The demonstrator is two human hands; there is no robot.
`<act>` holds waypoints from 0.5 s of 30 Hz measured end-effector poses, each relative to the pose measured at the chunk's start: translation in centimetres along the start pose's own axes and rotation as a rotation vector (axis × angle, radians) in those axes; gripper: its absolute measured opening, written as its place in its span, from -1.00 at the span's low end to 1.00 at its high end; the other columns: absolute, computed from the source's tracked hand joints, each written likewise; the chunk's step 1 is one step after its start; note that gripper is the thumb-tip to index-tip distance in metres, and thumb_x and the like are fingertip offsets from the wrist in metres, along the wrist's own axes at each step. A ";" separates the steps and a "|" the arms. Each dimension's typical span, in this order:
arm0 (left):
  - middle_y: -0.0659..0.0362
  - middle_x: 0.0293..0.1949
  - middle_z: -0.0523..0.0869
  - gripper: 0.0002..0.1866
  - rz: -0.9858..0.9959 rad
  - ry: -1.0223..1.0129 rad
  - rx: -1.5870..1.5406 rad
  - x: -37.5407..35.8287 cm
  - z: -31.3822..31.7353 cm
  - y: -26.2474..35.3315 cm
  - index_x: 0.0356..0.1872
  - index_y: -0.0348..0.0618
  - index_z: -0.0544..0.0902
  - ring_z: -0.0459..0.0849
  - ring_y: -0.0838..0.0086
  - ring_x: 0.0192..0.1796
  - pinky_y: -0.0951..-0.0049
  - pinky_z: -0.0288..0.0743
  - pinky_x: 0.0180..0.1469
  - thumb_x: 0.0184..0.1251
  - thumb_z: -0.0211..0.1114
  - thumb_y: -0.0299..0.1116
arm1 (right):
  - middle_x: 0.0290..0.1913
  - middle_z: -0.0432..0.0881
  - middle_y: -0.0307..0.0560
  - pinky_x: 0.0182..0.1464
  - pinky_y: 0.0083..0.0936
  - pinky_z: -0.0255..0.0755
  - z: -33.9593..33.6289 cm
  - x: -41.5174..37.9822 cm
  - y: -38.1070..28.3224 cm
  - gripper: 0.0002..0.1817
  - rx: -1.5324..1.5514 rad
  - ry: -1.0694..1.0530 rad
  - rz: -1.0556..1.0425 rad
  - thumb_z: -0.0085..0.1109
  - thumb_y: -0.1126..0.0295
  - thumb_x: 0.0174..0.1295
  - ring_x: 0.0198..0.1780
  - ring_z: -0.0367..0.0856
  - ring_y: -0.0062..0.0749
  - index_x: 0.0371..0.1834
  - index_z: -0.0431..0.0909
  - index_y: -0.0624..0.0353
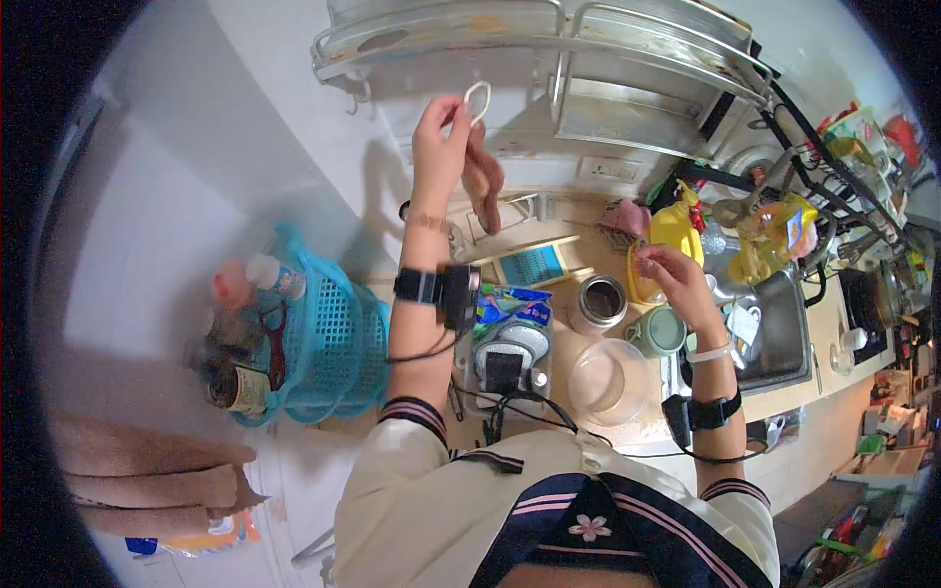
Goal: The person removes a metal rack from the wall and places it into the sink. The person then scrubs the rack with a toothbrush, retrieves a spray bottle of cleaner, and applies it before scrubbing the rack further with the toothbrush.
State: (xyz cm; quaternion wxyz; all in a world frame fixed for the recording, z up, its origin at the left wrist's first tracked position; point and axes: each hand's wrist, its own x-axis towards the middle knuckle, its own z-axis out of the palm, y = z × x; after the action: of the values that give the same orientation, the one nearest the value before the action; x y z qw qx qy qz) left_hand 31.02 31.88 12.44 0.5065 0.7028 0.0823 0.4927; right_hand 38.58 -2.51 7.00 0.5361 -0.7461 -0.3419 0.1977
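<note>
My left hand (pixel 443 137) is raised below the metal wall rack, its fingertips pinching a white loop (pixel 477 101). From the loop hangs a narrow, folded brown cloth (pixel 483 186), just in front of the wall. My right hand (pixel 683 284) is held over the counter with its fingers loosely bent and apart, nothing visible in them. Beside it stands a yellow bottle (pixel 676 230). Below that hand are a green lidded container (pixel 662 331) and an uncovered steel canister (pixel 600 304) with a dark inside.
Hooks line the metal rack (pixel 441 59) overhead. On the left stands a blue plastic basket (pixel 338 343). A clear round tub (pixel 608 382) and a tray holding grey-white items (pixel 505 367) sit near my body. The sink (pixel 784 333) is at right.
</note>
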 end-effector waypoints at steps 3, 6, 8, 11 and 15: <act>0.07 -0.34 0.67 -0.84 0.094 -0.061 0.302 -2.5 -0.2 -0.3 -0.23 -0.22 0.56 0.63 0.32 -0.23 0.34 0.44 -0.09 0.22 0.17 -0.39 | -0.19 0.59 -0.19 -0.02 -0.60 0.39 -0.3 -0.5 -0.1 -0.81 0.053 0.014 0.005 -0.04 0.52 0.28 -0.12 0.53 -0.55 -0.08 0.48 0.29; 0.01 -0.31 0.67 -0.81 -0.012 -0.253 0.626 -3.9 0.2 -3.1 -0.22 -0.17 0.58 0.62 0.18 -0.21 0.17 0.41 -0.04 0.19 0.16 -0.34 | -0.19 0.59 -0.16 -0.03 -0.58 0.41 -0.7 -0.8 0.6 -0.78 0.047 -0.005 -0.015 -0.11 0.52 0.31 -0.12 0.54 -0.52 -0.04 0.45 0.28; -0.06 -0.13 0.62 -0.67 -0.133 -0.430 0.902 -4.7 0.4 -4.6 -0.03 -0.07 0.53 0.56 0.10 -0.04 0.11 0.37 0.06 0.17 0.16 -0.25 | -0.19 0.61 -0.12 -0.04 -0.56 0.42 -0.9 -0.4 -1.0 -0.77 -0.008 0.014 -0.036 -0.17 0.52 0.33 -0.11 0.55 -0.51 -0.01 0.42 0.29; -0.19 0.15 0.40 -0.34 -0.218 -0.497 0.921 -5.6 0.8 -5.4 0.26 -0.13 0.26 0.36 -0.02 0.21 0.15 0.27 0.22 0.11 0.25 -0.21 | -0.17 0.61 -0.15 -0.07 -0.60 0.41 -3.1 1.1 -2.4 -0.72 -0.230 0.131 -0.162 -0.07 0.47 0.32 -0.12 0.52 -0.56 0.07 0.40 0.24; -0.19 0.23 0.28 -0.19 -0.222 -0.165 0.277 -1.2 0.5 -6.3 0.32 -0.24 0.08 0.26 0.04 0.30 0.09 0.20 0.26 0.09 0.33 -0.26 | -0.04 0.58 -0.13 0.01 -0.53 0.37 -7.2 4.9 -5.5 -0.60 -0.432 0.379 -0.244 0.11 0.39 0.21 -0.05 0.52 -0.47 0.13 0.38 0.19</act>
State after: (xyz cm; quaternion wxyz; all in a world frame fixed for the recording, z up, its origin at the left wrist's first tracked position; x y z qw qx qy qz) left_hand 33.25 33.86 6.71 0.4615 0.7902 0.1846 0.3585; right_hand 45.12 -2.75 14.97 0.4393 -0.8197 -0.3568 -0.0880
